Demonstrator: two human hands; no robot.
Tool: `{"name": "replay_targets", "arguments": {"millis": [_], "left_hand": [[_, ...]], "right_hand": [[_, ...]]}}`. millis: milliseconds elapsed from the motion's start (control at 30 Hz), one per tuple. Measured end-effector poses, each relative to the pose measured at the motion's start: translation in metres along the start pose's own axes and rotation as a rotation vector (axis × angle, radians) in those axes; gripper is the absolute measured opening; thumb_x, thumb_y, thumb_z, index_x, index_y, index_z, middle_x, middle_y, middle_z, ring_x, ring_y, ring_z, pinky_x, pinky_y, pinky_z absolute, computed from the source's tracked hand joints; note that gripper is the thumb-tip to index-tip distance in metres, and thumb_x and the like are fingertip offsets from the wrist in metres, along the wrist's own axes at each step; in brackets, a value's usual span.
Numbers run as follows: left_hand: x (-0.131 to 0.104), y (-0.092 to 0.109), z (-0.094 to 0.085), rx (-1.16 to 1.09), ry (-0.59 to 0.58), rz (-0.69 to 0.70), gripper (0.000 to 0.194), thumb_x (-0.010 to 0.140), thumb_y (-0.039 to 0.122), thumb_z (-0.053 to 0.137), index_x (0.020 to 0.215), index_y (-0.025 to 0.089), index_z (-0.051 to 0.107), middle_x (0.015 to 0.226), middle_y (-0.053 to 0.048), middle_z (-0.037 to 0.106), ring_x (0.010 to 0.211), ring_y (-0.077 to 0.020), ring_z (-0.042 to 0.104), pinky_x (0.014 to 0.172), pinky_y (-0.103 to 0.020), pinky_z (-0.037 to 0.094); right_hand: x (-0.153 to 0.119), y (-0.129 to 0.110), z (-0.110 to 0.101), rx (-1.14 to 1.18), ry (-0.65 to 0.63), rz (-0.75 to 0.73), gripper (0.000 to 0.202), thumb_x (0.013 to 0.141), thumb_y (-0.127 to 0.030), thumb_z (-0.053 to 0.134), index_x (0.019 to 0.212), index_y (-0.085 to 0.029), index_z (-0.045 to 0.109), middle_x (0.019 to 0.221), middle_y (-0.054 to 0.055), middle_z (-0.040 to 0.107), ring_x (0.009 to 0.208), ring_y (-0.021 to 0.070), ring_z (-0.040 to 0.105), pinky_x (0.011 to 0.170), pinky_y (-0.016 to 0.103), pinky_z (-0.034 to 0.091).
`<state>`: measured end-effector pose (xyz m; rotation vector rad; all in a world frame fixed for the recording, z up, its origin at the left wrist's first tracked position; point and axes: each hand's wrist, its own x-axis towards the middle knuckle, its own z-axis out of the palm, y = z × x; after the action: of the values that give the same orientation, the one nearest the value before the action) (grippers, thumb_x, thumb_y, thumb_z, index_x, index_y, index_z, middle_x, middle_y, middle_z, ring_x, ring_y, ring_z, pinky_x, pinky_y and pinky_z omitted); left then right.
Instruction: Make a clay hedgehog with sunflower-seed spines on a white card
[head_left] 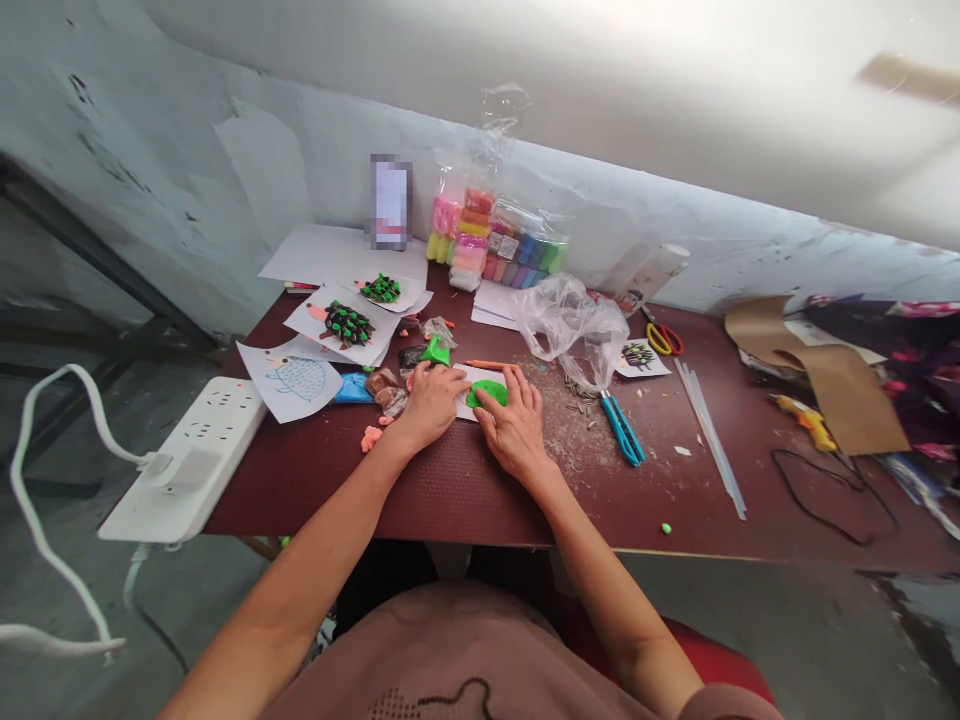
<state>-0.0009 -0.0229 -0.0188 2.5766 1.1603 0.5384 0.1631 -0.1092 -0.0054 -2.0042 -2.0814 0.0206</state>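
Mostly a dark red table [450, 490] across the middle of the frame. At its left end, a white power strip [214, 440] with an adapter plugged in. Left of centre, several overlapping sheets: nearest, a blue hedgehog drawing [300, 380]; behind, a hedgehog picture [349, 325] with dark, green-tipped spines, and a smaller similar one beyond. In the upper centre, clear packs of multicoloured modelling clay [499, 245] near the wall; to the right and lower, a crumpled clear plastic bag [562, 320]. Right of centre, long translucent sticks [709, 435] in a slanting bundle.

At the very centre, both hands, palms down. Right hand [514, 425] open, fingers extended, thumb on flat green clay [495, 393]. Left hand [435, 402] with bent fingers at the left edge of the white card [466, 408] beneath the clay; impossible to tell whether gripping it. Right of the right hand, turquoise-handled cutters [622, 430] beside scattered brown bits; farther up, red-and-yellow-handled scissors [664, 338]. Just above the card, an orange pencil [491, 365]. Toward the lower right, near the table's front edge, a tiny green lump [666, 528].
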Motion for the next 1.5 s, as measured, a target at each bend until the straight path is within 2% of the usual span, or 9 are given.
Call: {"name": "replay_targets", "arguments": {"millis": [333,667,933,1100,1300,1400,1500], "left_hand": [[0.000,0.000,0.001,0.023,0.015,0.029,0.042,0.091,0.006,0.047,0.111,0.025,0.078,0.127,-0.008,0.075,0.115,-0.0271,0.064,0.107,-0.051,0.036],[0.003,-0.002,-0.001,-0.023,0.008,-0.035,0.054,0.086,0.000,0.043,0.127,0.022,0.072,0.123,-0.009,0.077,0.112,-0.0246,0.067,0.107,-0.047,0.039],[0.008,-0.008,-0.006,-0.084,-0.031,-0.086,0.054,0.082,0.000,0.045,0.120,0.022,0.076,0.113,-0.009,0.080,0.105,-0.0211,0.072,0.105,-0.040,0.043],[0.008,-0.010,-0.003,-0.118,0.024,-0.077,0.054,0.083,-0.002,0.043,0.117,0.022,0.078,0.110,-0.007,0.081,0.101,-0.0196,0.072,0.106,-0.039,0.044],[0.006,-0.012,-0.002,-0.109,0.096,-0.048,0.051,0.085,-0.001,0.045,0.119,0.019,0.077,0.112,-0.010,0.079,0.104,-0.0226,0.070,0.098,-0.037,0.050],[0.006,-0.011,-0.003,-0.083,0.058,-0.048,0.047,0.087,0.002,0.046,0.116,0.020,0.078,0.107,-0.010,0.079,0.102,-0.0234,0.069,0.098,-0.038,0.051],[0.006,-0.009,-0.006,-0.063,0.039,-0.060,0.045,0.089,0.004,0.046,0.115,0.020,0.078,0.105,-0.011,0.079,0.101,-0.0241,0.069,0.098,-0.039,0.051]], "right_hand": [[0.005,-0.004,0.002,-0.016,-0.010,-0.009,0.036,0.104,-0.039,0.053,0.136,-0.033,0.069,0.166,0.010,0.038,0.155,0.0318,0.026,0.122,0.055,0.023],[-0.004,-0.008,-0.001,-0.015,-0.020,-0.037,0.036,0.103,-0.038,0.054,0.137,-0.034,0.068,0.166,0.008,0.039,0.154,0.0316,0.028,0.122,0.054,0.024],[-0.010,-0.008,-0.001,0.012,-0.018,-0.071,0.034,0.104,-0.039,0.053,0.131,-0.033,0.073,0.165,0.009,0.040,0.154,0.0326,0.029,0.122,0.055,0.023],[-0.010,-0.005,-0.002,0.010,-0.015,-0.076,0.034,0.104,-0.038,0.052,0.131,-0.034,0.072,0.165,0.007,0.041,0.155,0.0312,0.027,0.123,0.054,0.023],[-0.003,-0.001,-0.003,-0.012,-0.022,-0.020,0.038,0.105,-0.039,0.050,0.139,-0.036,0.066,0.168,0.007,0.036,0.156,0.0319,0.025,0.123,0.054,0.022],[0.000,-0.003,-0.001,-0.013,-0.046,-0.030,0.038,0.105,-0.040,0.050,0.138,-0.035,0.068,0.167,0.008,0.037,0.155,0.0319,0.026,0.122,0.054,0.022],[0.005,0.000,-0.001,-0.012,-0.012,-0.014,0.038,0.106,-0.038,0.047,0.137,-0.031,0.068,0.164,0.010,0.041,0.151,0.0313,0.032,0.121,0.053,0.025]]}}
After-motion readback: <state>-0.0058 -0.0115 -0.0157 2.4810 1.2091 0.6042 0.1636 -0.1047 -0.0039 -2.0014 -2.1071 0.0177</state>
